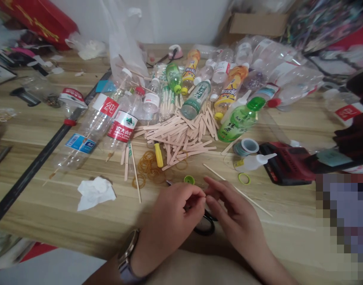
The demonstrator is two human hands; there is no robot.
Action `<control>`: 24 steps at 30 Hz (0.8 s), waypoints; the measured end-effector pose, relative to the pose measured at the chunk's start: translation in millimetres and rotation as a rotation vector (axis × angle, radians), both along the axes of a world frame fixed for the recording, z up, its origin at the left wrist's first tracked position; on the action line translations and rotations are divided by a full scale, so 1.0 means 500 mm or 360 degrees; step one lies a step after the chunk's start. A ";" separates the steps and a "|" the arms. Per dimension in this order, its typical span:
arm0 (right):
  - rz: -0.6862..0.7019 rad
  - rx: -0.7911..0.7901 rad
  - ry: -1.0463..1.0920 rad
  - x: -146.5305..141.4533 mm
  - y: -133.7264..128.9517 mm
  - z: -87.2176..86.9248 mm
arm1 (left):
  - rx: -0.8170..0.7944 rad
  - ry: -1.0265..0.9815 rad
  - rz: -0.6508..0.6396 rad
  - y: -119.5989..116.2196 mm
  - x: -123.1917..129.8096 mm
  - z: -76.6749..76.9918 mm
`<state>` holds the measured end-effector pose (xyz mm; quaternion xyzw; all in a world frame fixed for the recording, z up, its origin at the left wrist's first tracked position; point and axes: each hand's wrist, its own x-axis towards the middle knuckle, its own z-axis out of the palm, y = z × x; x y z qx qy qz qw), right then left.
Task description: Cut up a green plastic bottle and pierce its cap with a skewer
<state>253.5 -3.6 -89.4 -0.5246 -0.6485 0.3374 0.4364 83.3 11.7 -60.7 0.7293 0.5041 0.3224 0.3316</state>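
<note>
My left hand (181, 206), with a watch (128, 247) on its wrist, is closed in a pinch near the table's front edge. The thumb and bent fingers of my right hand (236, 208) meet its fingertips. Whatever sits between them is too small to make out. Under the hands lies a pair of black-handled scissors (205, 227), partly covered. Just beyond are a green bottle cap (189, 180) and a thin wooden stick (237, 190). A yellow-green ring (244, 178) rests to the right of the stick.
Flat craft sticks (181, 134) are heaped mid-table, with rubber bands (150, 164) and a yellow-handled tool (158, 155) in front. Plastic bottles (237, 122) crowd behind. A glue bottle (253, 162) and a red-black battery tool (285, 162) lie right, a crumpled tissue (96, 194) left.
</note>
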 end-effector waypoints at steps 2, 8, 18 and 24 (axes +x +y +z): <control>-0.0058 0.0122 -0.0179 0.003 0.002 -0.001 | -0.0095 -0.0023 -0.0041 -0.001 -0.005 0.000; -0.0067 0.0387 -0.0521 0.015 0.004 -0.004 | -0.0034 0.0073 -0.0082 -0.001 -0.014 0.001; -0.0006 0.0438 -0.0797 0.026 -0.004 0.000 | 0.0709 0.0706 -0.0413 0.002 -0.010 0.001; 0.0097 0.0484 -0.0859 0.023 -0.004 0.001 | 0.0657 0.0667 -0.0308 0.003 -0.018 -0.008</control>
